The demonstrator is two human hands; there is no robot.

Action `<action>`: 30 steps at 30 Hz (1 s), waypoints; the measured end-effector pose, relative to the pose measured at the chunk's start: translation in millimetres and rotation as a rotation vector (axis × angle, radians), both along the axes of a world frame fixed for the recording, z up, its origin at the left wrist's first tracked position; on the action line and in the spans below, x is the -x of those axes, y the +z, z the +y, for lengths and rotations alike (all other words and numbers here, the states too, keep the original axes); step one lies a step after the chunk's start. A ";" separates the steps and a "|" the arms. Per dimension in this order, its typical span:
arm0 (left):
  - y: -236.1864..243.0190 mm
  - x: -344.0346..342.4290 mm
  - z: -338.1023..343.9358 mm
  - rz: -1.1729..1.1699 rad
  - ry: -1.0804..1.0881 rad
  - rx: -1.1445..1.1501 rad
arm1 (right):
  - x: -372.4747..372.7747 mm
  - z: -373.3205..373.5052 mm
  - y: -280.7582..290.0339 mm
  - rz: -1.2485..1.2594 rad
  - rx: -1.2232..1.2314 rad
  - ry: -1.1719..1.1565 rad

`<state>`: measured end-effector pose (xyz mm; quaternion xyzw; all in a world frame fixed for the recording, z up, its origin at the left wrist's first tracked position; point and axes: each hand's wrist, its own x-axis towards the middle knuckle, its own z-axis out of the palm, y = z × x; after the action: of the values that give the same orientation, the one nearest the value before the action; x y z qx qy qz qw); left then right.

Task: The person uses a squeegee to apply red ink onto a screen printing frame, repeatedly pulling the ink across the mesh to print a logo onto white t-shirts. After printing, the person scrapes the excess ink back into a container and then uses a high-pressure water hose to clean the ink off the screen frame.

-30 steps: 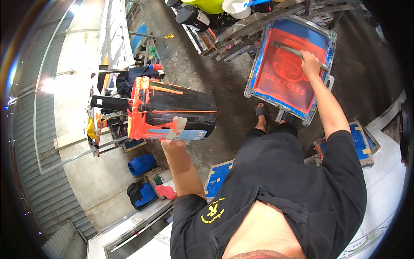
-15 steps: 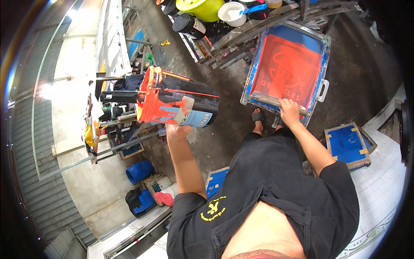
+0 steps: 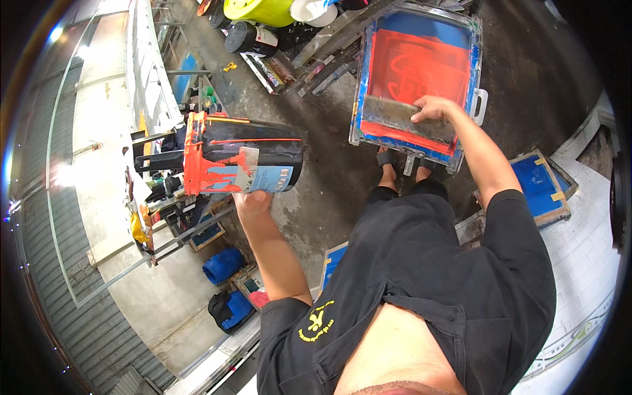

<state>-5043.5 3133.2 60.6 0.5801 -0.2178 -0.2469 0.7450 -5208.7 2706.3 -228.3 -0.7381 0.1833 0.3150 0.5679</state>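
Observation:
My left hand (image 3: 253, 205) grips a black bucket (image 3: 266, 138) held on its side, with red-orange ink over its rim and label and a black handle sticking out of its mouth. My right hand (image 3: 431, 110) grips a squeegee (image 3: 388, 115) lying across the lower part of a framed printing screen (image 3: 473, 66), which has a blue border, red ink over the middle and a faint design under the ink.
Tubs (image 3: 250, 39) and a lime-green container (image 3: 257, 10) crowd a rack at the top. A cluttered metal rack (image 3: 187, 230) stands left, with blue drums (image 3: 220, 263) below it. Another blue screen (image 3: 533, 184) lies at lower right, beside white tiles (image 3: 586, 250).
The squeegee moved from the screen's upper part to its lower edge, then slightly up, turning flatter. Red ink now covers more of the design. My left hand stays shut on the bucket.

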 end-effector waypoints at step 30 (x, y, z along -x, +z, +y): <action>-22.2 56.3 -203.4 -0.291 -0.488 -0.147 | 91.8 -9.6 362.6 -1.326 0.391 -0.367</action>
<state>-5099.8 2929.7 38.4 0.5923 -0.4368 -0.3482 0.5806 -5300.6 2696.7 134.3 -0.8197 -0.0261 -0.3394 0.4607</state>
